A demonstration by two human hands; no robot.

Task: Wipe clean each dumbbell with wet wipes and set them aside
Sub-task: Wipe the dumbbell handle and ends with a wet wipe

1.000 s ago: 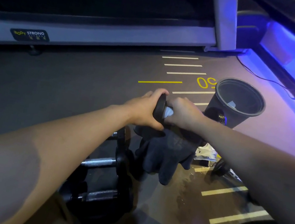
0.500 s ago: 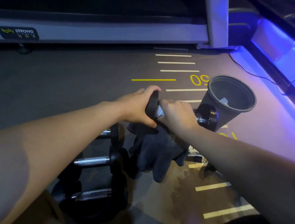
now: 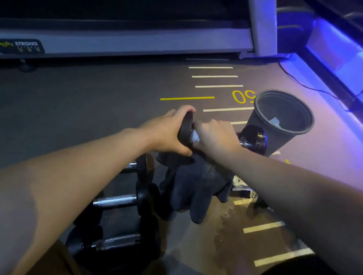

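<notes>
I hold a black dumbbell (image 3: 254, 139) level above the floor. My left hand (image 3: 167, 131) grips its left head. My right hand (image 3: 215, 137) is closed around the chrome handle with a white wet wipe (image 3: 194, 136) pressed against it. The right head shows wet and shiny past my right hand. A dark cloth (image 3: 193, 188) hangs under both hands. Three more dumbbells (image 3: 116, 201) lie side by side on the floor below my left forearm.
A black bin (image 3: 282, 121) with a scrap of wipe inside stands right behind the held dumbbell. A treadmill (image 3: 120, 37) runs across the back. A wipe packet (image 3: 243, 187) and a wet patch lie on the marked floor. A blue-lit ledge with a cable is at right.
My right hand has slid left along the handle toward the left head, uncovering the handle's right end and the right head. The left hand keeps its grip.
</notes>
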